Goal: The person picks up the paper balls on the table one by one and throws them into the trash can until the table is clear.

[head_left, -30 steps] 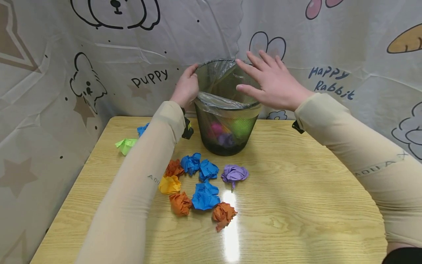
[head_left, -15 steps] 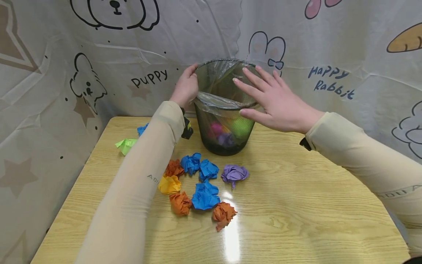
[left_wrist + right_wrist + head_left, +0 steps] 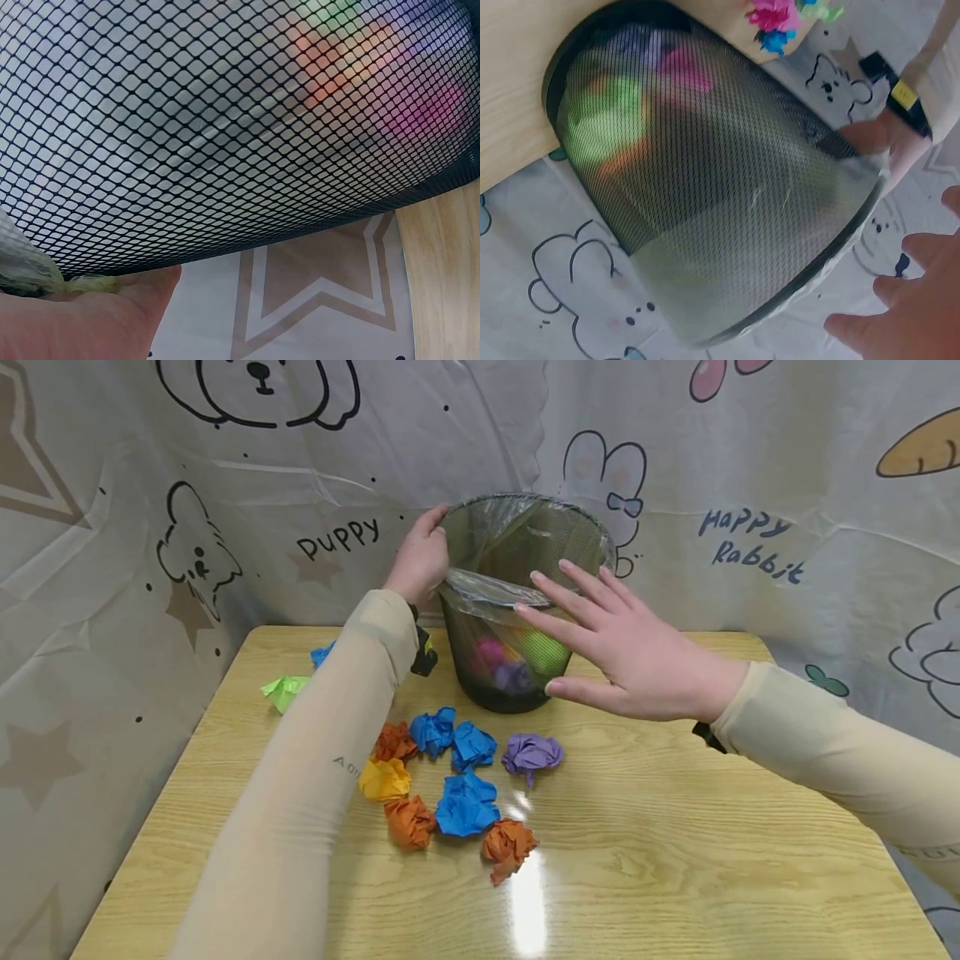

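A black mesh wastebasket (image 3: 468,631), lined with a clear plastic bag (image 3: 498,592), stands at the back of the table. My left hand (image 3: 418,560) grips its rim on the left side; in the left wrist view the thumb side of that hand (image 3: 82,322) shows below the mesh (image 3: 187,150). Colored crumpled paper shows through the basket's lower wall. My right hand (image 3: 633,652) is held in the air before the basket's right side, fingers spread, holding nothing. Closest to it on the table lies a purple paper ball (image 3: 533,756).
Several crumpled paper balls lie in front of the basket, among them a large blue one (image 3: 467,806), a yellow one (image 3: 385,779) and an orange one (image 3: 508,850). A light green ball (image 3: 285,692) sits by my left sleeve. A printed curtain (image 3: 300,477) hangs behind the wooden table (image 3: 675,860).
My right hand has come down and toward me, from over the basket's right rim to in front of its wall. My left hand keeps its grip, and the paper balls have not moved.
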### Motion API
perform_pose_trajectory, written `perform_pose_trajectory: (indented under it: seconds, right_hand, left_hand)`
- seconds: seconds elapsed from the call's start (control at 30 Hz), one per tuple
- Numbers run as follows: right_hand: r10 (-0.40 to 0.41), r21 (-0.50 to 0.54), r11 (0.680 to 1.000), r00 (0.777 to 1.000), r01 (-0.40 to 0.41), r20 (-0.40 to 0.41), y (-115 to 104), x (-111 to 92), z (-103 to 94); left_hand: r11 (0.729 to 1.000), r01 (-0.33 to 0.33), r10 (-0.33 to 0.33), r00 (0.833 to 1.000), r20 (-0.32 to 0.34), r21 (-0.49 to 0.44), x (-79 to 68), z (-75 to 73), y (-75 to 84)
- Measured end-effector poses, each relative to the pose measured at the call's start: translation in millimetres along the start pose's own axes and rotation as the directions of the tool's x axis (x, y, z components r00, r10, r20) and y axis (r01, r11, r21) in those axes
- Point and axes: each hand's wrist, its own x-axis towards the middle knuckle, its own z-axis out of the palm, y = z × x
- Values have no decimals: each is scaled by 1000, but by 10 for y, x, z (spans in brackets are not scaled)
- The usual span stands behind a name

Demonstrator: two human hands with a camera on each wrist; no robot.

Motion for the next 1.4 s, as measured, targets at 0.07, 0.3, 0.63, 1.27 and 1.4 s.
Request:
perform_pose_trajectory:
  seconds: [0.07, 0.3, 0.63, 1.27, 1.4]
  right_hand:
    - [-39, 4, 999, 999, 39, 8, -67, -39, 31]
    - [-99, 42, 995, 991, 96, 94, -256, -187, 234]
    - [-30, 160, 987, 974, -7, 226, -258, -342, 734]
    - [25, 234, 967, 954, -98, 299, -157, -230, 1590]
    - [51, 211, 969, 943, -126, 330, -174, -159, 1678]
  left_hand:
    - [1000, 1, -1, 1000, 4, -6, 0, -2, -1]
    - [1000, -5, 6, 1000, 11, -5, 8, -6, -5]
    - [1000, -10, 10, 1000, 4, -2, -16, 1, 6]
    - [1000, 4, -4, 1000, -1, -13, -27, 0, 21]
    - [1000, -1, 1, 1000, 2, -14, -15, -7, 11]
